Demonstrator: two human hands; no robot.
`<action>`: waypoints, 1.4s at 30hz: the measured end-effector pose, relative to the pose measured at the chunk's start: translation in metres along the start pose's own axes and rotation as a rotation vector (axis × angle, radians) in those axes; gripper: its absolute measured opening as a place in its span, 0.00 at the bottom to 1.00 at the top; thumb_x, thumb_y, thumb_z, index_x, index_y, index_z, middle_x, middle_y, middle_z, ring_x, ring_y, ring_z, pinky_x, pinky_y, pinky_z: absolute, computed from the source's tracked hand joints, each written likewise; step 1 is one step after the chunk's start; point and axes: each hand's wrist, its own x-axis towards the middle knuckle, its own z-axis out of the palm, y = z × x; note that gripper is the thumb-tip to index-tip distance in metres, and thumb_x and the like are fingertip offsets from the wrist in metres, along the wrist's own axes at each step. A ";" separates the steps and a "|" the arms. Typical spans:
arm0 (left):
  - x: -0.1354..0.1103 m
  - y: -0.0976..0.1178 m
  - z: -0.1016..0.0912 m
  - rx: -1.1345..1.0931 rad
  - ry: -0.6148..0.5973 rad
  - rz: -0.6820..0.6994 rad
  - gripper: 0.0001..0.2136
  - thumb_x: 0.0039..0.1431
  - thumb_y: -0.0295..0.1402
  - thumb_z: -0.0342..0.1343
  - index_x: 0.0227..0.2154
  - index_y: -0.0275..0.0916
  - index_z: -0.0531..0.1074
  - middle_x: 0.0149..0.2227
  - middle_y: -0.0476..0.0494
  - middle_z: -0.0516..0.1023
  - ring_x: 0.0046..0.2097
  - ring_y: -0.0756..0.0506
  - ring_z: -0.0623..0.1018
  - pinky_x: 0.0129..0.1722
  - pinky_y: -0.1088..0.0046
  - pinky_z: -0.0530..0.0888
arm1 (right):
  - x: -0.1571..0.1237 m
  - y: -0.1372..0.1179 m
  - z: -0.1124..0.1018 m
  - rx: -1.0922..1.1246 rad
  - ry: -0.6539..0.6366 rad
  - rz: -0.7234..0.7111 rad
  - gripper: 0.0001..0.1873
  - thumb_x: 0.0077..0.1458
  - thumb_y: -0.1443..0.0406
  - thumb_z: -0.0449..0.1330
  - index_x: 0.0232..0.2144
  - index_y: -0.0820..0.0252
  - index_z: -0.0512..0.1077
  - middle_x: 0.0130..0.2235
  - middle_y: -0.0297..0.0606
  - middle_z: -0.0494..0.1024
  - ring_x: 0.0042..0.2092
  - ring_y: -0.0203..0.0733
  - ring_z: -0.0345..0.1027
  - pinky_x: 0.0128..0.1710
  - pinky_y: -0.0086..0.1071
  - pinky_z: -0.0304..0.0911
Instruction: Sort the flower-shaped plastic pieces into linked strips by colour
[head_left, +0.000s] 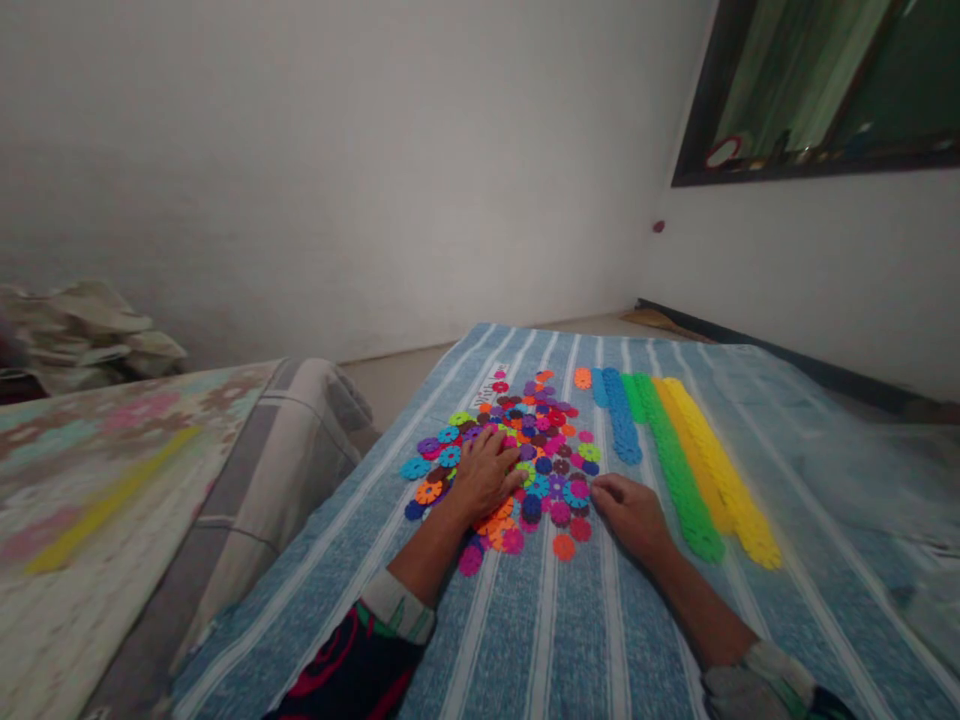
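Observation:
A loose heap of plastic flower-shaped discs in many colours lies on a blue striped cloth. My left hand rests on the heap's left part, palm down, fingers stretched over the discs and hiding some. At the heap's right edge is my right hand, its fingers curled and pressed together beside a pink disc. Whatever they hold, if anything, is hidden. Farther right, overlapping discs lie in long rows by colour: a blue row, a green row, an orange-yellow row and a yellow row.
A few orange discs sit left of the blue row's far end. Clear plastic bags lie on the right. To the left stands a surface with a floral cover and a yellow strip. A white wall rises behind.

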 end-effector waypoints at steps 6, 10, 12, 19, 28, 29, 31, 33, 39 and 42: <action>0.002 0.010 -0.001 -0.024 -0.062 0.060 0.19 0.63 0.46 0.52 0.54 0.50 0.73 0.66 0.39 0.60 0.67 0.31 0.56 0.61 0.44 0.59 | -0.003 -0.002 0.002 -0.048 0.074 -0.030 0.18 0.56 0.55 0.51 0.33 0.56 0.79 0.33 0.38 0.83 0.37 0.45 0.76 0.39 0.33 0.65; 0.003 0.007 0.005 -0.038 -0.034 0.038 0.20 0.63 0.48 0.51 0.53 0.48 0.74 0.65 0.37 0.62 0.67 0.30 0.57 0.60 0.41 0.59 | -0.004 -0.006 0.003 -0.138 0.096 -0.072 0.19 0.58 0.56 0.51 0.36 0.58 0.79 0.34 0.39 0.83 0.37 0.45 0.76 0.38 0.32 0.65; 0.002 0.004 0.008 -0.042 0.001 0.024 0.19 0.63 0.48 0.51 0.51 0.47 0.75 0.64 0.36 0.64 0.66 0.30 0.57 0.60 0.42 0.60 | -0.002 -0.013 0.005 -0.200 0.087 -0.100 0.18 0.59 0.58 0.51 0.37 0.57 0.79 0.36 0.38 0.83 0.38 0.44 0.76 0.40 0.32 0.64; -0.003 0.006 0.005 -0.052 0.012 0.029 0.17 0.64 0.46 0.50 0.48 0.45 0.76 0.63 0.36 0.65 0.66 0.30 0.57 0.60 0.42 0.60 | 0.031 -0.060 0.027 -0.526 -0.092 -0.155 0.15 0.63 0.64 0.52 0.45 0.54 0.77 0.46 0.39 0.80 0.47 0.43 0.72 0.45 0.31 0.62; -0.007 0.007 0.007 -0.071 0.015 0.031 0.17 0.63 0.44 0.52 0.48 0.44 0.76 0.63 0.35 0.65 0.66 0.31 0.59 0.61 0.45 0.60 | 0.066 -0.093 0.049 -0.774 -0.272 -0.125 0.18 0.61 0.59 0.57 0.49 0.62 0.76 0.49 0.52 0.77 0.52 0.52 0.71 0.46 0.36 0.64; -0.007 0.008 0.007 -0.078 0.012 0.029 0.17 0.63 0.44 0.53 0.48 0.44 0.77 0.63 0.36 0.66 0.66 0.31 0.58 0.61 0.45 0.60 | 0.068 -0.094 0.049 -0.773 -0.291 -0.117 0.18 0.61 0.58 0.57 0.48 0.62 0.76 0.50 0.52 0.77 0.52 0.53 0.71 0.47 0.37 0.64; -0.007 0.009 0.006 -0.086 0.003 0.024 0.16 0.62 0.44 0.53 0.48 0.44 0.77 0.63 0.36 0.66 0.66 0.30 0.58 0.60 0.44 0.60 | 0.073 -0.097 0.048 -0.762 -0.335 -0.082 0.18 0.59 0.58 0.58 0.47 0.61 0.77 0.50 0.52 0.77 0.53 0.53 0.71 0.47 0.37 0.65; -0.007 0.011 0.005 -0.082 -0.006 0.016 0.16 0.62 0.44 0.53 0.48 0.44 0.77 0.63 0.35 0.65 0.67 0.30 0.58 0.60 0.44 0.60 | 0.077 -0.099 0.047 -0.747 -0.368 -0.044 0.17 0.57 0.60 0.59 0.47 0.60 0.78 0.50 0.51 0.78 0.53 0.53 0.72 0.46 0.37 0.66; -0.008 0.012 0.004 -0.067 -0.037 0.010 0.17 0.63 0.43 0.52 0.49 0.42 0.76 0.64 0.34 0.64 0.67 0.30 0.57 0.61 0.46 0.59 | 0.087 -0.099 0.047 -0.723 -0.386 -0.005 0.14 0.52 0.65 0.61 0.42 0.58 0.79 0.47 0.48 0.80 0.50 0.50 0.74 0.43 0.34 0.66; -0.008 0.012 0.003 -0.068 -0.032 0.006 0.16 0.63 0.43 0.52 0.47 0.43 0.77 0.63 0.34 0.65 0.67 0.31 0.57 0.61 0.46 0.59 | 0.089 -0.097 0.046 -0.689 -0.398 0.001 0.12 0.51 0.64 0.62 0.39 0.55 0.80 0.45 0.44 0.82 0.48 0.49 0.75 0.42 0.33 0.66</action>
